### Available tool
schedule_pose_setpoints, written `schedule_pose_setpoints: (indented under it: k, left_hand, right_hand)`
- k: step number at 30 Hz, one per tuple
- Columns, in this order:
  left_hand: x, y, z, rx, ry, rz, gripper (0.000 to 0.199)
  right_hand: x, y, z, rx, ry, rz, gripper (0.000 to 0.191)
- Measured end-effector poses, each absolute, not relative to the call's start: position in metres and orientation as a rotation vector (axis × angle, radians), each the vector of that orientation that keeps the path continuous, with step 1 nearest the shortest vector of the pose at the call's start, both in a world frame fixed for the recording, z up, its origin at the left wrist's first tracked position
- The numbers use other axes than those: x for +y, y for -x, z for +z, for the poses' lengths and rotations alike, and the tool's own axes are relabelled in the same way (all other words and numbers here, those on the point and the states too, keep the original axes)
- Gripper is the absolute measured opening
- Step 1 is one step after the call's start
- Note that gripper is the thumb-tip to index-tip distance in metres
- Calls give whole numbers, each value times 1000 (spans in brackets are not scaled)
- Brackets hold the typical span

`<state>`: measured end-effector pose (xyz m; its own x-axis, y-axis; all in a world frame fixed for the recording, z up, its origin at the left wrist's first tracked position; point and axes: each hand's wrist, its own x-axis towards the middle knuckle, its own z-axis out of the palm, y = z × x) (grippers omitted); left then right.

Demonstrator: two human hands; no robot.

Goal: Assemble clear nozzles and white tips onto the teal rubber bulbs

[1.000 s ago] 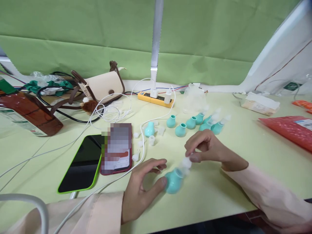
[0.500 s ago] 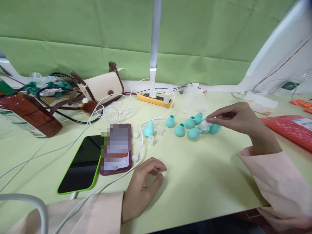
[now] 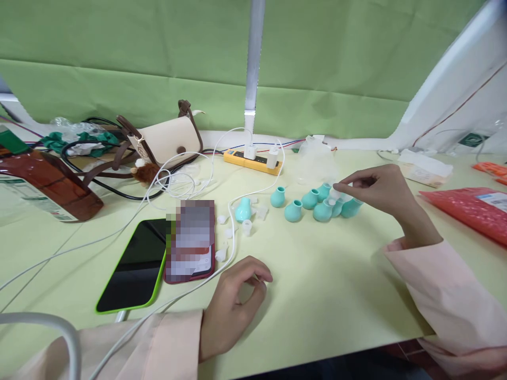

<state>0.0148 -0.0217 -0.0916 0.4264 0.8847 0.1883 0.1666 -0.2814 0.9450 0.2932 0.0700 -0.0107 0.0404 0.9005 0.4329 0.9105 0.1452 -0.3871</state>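
Note:
Several small teal bulb-shaped pots [image 3: 293, 210] stand grouped right of centre, their round mouths mostly facing up. Over the right end of the group, my right hand [image 3: 372, 187] pinches a small translucent white piece [image 3: 336, 193] between thumb and fingertips. My left hand [image 3: 237, 303] rests on the table near its front edge, fingers curled and thumb close to the index finger; nothing shows between them. A glossy teal pot [image 3: 243, 210] lies left of the group, with translucent white plugs [image 3: 247, 228] scattered around it.
Two phones [image 3: 132, 266] lie at the left, crossed by a white cable. Behind are a cream handbag [image 3: 168, 140], a yellow power strip [image 3: 253, 162] and a clear plastic bag [image 3: 317, 161]. A red-brown bottle [image 3: 51, 184] is far left, a red package [image 3: 471, 208] far right.
My right hand has shifted slightly left over the pots with the white piece. The pot beneath it appears to sit more upright and a little to the right. My left hand has barely moved.

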Motion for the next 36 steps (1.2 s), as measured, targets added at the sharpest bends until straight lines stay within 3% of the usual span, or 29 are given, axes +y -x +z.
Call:
schedule_pose_setpoints:
  k: [4,9,12,16,23,27,32,36]
  left_hand:
    - [-22,-15,-92,923,-1733,945,18]
    - [-22,-16,-92,920,-1745,946,17]
    - [-21,-16,-92,926,-1757,942,17]
    - [-21,-16,-93,908,-1769,954,18]
    - [-22,-16,-94,927,-1791,961,19]
    - [-22,-16,-94,920,-1789,964,19]
    - [-21,-16,-95,923,-1768,960,18]
    - [-21,-16,-96,955,-1735,945,18]
  right_hand:
    - [71,-296,-11,-1895,1733,-54,25]
    - [65,-279,-20,-1839,1291,-692,22]
    - [57,-250,-38,-1810,931,-875,21]
    - [54,-201,-65,-2118,674,-668,56]
    - [71,-154,-87,-2477,1003,-367,74]
    - [78,-155,-101,-2595,1108,-211,58]
    - [75,-161,-109,-2475,944,-138,31]
    - [71,-168,-112,-2388,889,-134,20]
